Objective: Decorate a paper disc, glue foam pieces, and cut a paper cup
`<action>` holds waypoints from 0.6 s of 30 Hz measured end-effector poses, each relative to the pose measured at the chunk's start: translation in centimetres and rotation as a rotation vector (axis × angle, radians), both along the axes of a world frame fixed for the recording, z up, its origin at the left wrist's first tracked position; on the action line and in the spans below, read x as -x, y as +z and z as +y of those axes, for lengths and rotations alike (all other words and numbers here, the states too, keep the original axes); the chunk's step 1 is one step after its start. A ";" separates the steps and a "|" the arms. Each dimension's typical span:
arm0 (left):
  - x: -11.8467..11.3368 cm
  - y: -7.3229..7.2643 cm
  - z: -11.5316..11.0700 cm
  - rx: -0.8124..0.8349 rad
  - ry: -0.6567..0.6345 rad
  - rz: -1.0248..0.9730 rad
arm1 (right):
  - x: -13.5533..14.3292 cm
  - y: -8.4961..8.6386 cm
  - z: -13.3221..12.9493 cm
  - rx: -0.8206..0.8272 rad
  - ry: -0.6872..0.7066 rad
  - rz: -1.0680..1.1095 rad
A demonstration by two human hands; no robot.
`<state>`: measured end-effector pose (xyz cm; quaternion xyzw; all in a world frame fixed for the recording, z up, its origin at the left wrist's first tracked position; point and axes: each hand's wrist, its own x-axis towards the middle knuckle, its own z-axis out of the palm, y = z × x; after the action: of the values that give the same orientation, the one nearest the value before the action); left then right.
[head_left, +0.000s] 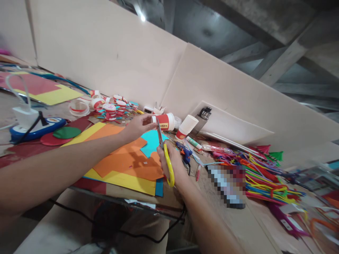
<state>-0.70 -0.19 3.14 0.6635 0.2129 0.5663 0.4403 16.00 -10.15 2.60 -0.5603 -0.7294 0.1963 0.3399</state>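
Note:
My left hand [139, 126] grips a red and white paper cup [166, 121] by one end, holding it on its side above the table. In my right hand [173, 160] is a pair of scissors [167, 164] with yellow handles, its blades pointing up against the cup near my left fingertips. Whether the blades have cut into the cup I cannot tell. Below both hands lie orange paper sheets [120, 162], a cyan sheet [153, 143] and a yellow sheet [135, 182].
Several decorated cup pieces [109, 111] stand at the back left. A stack of paper cups [187, 126] leans behind my right hand, near a blue glue gun [184, 151]. Colourful pipe cleaners [267, 180] lie to the right. A blue power strip [37, 129] sits at left.

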 end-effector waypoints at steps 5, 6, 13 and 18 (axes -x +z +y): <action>0.1 0.0 -0.1 -0.035 0.031 0.056 | 0.0 0.1 -0.1 0.010 0.006 -0.001; 0.1 0.0 -0.1 -0.033 0.035 0.058 | 0.0 0.1 -0.2 0.012 -0.004 0.003; 0.1 -0.2 0.0 -0.034 0.027 0.028 | 0.1 -0.2 -0.3 0.024 -0.037 0.013; 0.1 -0.4 0.1 -0.081 0.027 0.056 | 0.1 0.0 -0.3 0.010 -0.003 -0.002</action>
<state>-0.80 -0.13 2.79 0.6934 0.2112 0.5615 0.3991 15.91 -10.41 2.59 -0.5630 -0.7281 0.1988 0.3366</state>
